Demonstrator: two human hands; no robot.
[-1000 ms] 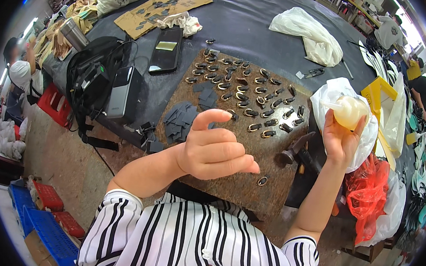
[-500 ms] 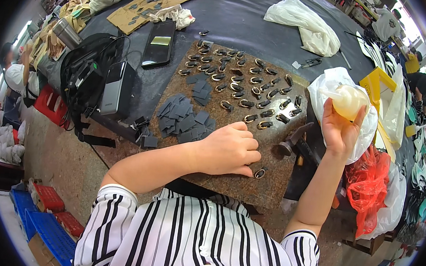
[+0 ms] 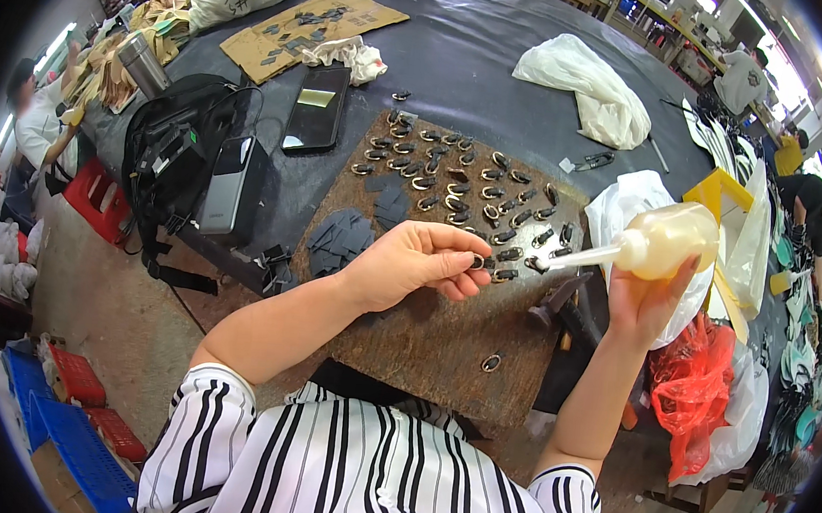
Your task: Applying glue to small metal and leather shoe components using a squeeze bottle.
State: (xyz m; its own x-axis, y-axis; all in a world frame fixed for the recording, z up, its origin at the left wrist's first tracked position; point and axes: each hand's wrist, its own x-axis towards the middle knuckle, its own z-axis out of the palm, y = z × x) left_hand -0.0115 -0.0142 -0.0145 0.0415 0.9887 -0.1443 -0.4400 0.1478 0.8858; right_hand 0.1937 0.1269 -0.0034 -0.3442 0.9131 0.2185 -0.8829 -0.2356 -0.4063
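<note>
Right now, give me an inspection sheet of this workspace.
Surface: dark grey table carrying a brown work board.
Job's things: rows of small metal rings on the board; one stray ring near its front edge; translucent squeeze bottle with long nozzle.
Clutter: black phone, black bag, white plastic bags, cardboard sheet.
Grippers: left hand pinches a ring; right hand holds the bottle.
Cables: nothing seen.
Surroundings: other people at the edges; red plastic bag.
</note>
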